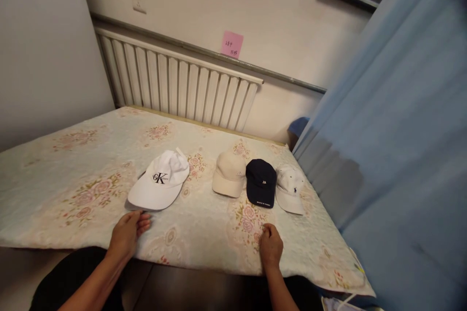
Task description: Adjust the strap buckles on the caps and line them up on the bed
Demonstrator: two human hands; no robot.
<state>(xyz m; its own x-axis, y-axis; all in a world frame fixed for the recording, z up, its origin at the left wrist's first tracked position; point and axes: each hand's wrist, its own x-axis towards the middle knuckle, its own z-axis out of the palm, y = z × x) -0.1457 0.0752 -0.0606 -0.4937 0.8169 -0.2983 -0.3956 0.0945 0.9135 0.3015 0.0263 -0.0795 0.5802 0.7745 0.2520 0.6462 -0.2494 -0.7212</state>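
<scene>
Holds left hand [127,234] half-spread beside the white CK cap [155,195], left on the floral cover [204,240]; curls right hand [271,245] narrowly, seemingly empty, nearside of dark cap [260,175]. Probably laid brim-near for readable logos [159,178].

pale radiator [183,85] under a pink note [232,44] on a cream wall [270,14], blue curtain [397,131] to the right

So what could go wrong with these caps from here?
The left hand is right by the brim of the white cap with black lettering, so a careless move might knock it askew.

The navy cap sits tightly between the beige cap and the pale cap; moving it could shift its neighbours.
</scene>
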